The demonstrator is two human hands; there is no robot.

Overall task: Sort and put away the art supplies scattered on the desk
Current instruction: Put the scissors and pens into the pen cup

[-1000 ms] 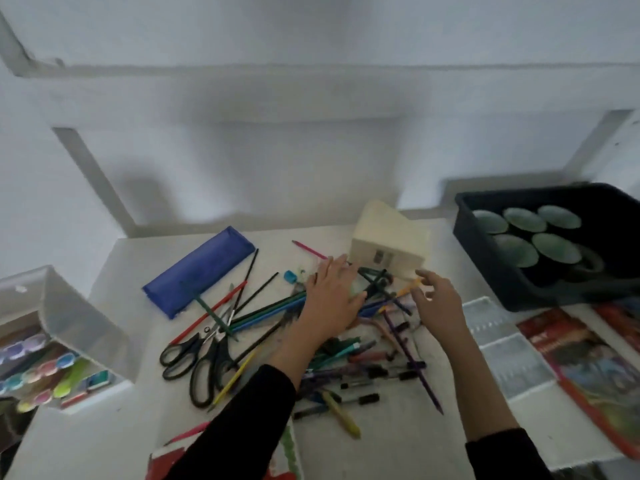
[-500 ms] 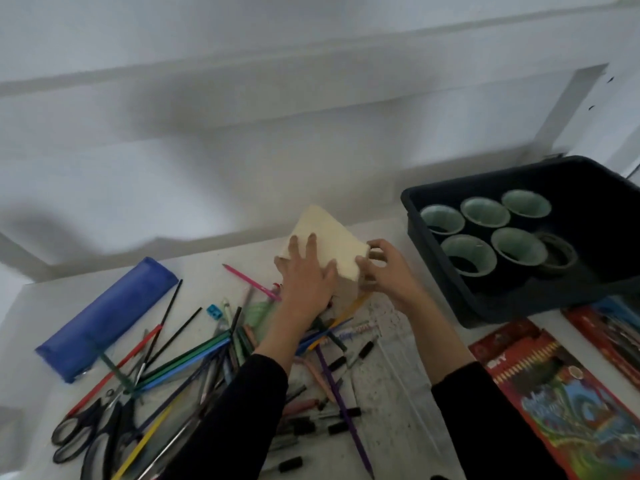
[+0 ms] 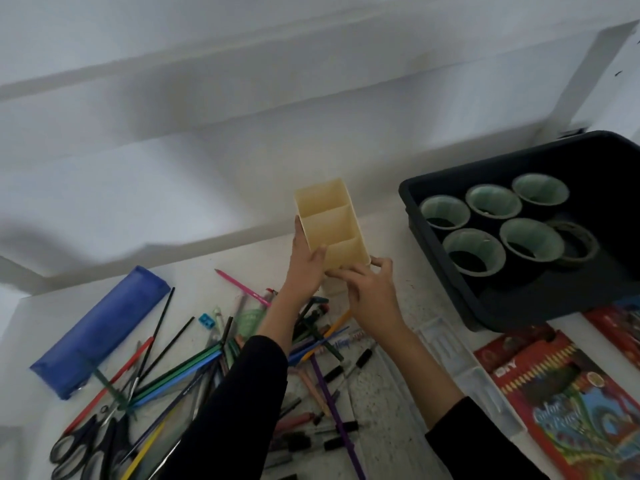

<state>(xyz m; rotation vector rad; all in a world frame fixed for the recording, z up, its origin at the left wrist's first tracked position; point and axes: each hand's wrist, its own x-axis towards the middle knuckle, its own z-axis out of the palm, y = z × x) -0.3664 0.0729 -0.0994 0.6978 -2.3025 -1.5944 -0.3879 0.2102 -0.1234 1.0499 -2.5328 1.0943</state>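
Head camera looks down on a white desk (image 3: 242, 258) where a person in black sleeves holds a cream plastic organiser (image 3: 329, 226) with three open compartments, tipped so its openings face the viewer. The left hand (image 3: 304, 268) grips its left wall with the thumb hooked over the rim, and the right hand (image 3: 372, 292) curls round its near lower corner. Whether its base touches the desk I cannot tell.

Just below the hands lies a loose pile of coloured pencils and pens (image 3: 207, 368), with a pink pencil (image 3: 239, 284) and a small teal sharpener (image 3: 206, 320) at its far edge and black-handled scissors (image 3: 79, 452) at the near left. A long blue fabric pencil case (image 3: 100, 330) lies well to the left.

To the right sits a dark plastic tub (image 3: 554, 311) holding five green-lined cups (image 3: 472, 251) and a roll of tape (image 3: 575, 244). Near it lie a clear plastic tray (image 3: 460, 362) and a red cardboard pencil box (image 3: 561, 403) printed "Color Pencil", with "DIY" above in white
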